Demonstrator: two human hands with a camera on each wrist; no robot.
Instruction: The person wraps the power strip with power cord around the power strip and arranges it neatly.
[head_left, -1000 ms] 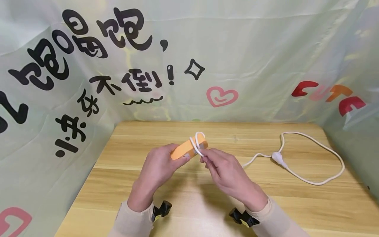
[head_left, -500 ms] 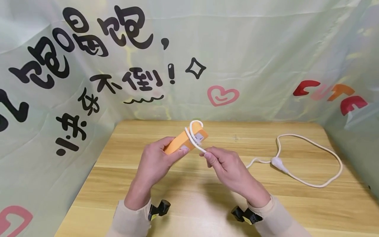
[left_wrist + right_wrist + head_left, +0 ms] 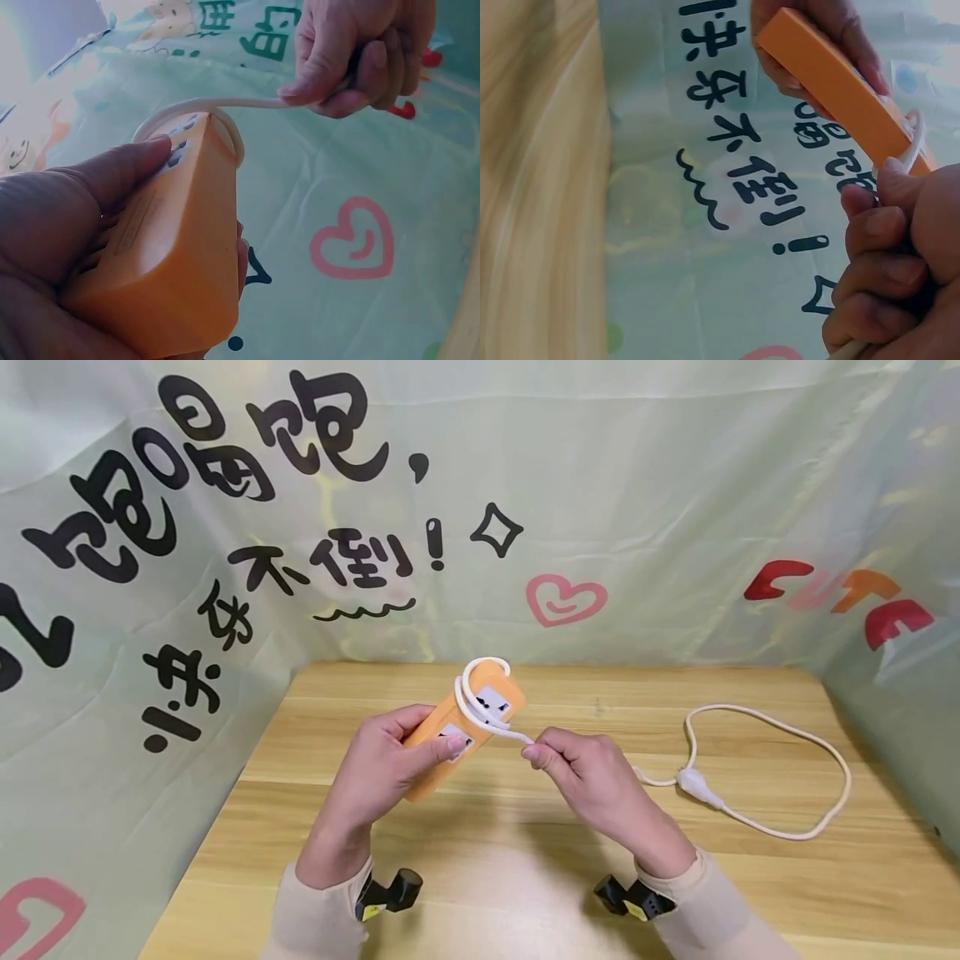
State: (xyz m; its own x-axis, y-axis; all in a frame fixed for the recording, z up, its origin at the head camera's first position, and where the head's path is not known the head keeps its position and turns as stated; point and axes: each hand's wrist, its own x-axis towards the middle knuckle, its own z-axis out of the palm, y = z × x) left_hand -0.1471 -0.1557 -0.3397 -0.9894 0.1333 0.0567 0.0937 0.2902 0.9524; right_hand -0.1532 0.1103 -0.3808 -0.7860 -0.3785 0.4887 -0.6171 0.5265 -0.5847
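Note:
My left hand (image 3: 382, 764) holds an orange power strip (image 3: 427, 783) above the table, thumb across its socket face. White cord (image 3: 467, 710) loops around the strip's far end. From there it runs taut to my right hand (image 3: 592, 777), which pinches it between thumb and curled fingers. In the left wrist view the strip's end (image 3: 180, 300) faces the camera, with the cord (image 3: 247, 103) stretching over its far edge to the other hand. The right wrist view shows the strip's long side (image 3: 832, 82) beyond my right fist (image 3: 900, 262).
The rest of the cord lies in a wide loop (image 3: 843, 768) on the right of the wooden table (image 3: 300, 860), with its white plug (image 3: 699, 785) resting on it. A printed fabric backdrop (image 3: 637, 485) encloses the table's back and sides.
The power strip has tilted so its socket face turns up toward the head camera. My right hand has drawn the cord slightly right, and the loose loop on the table has shifted left.

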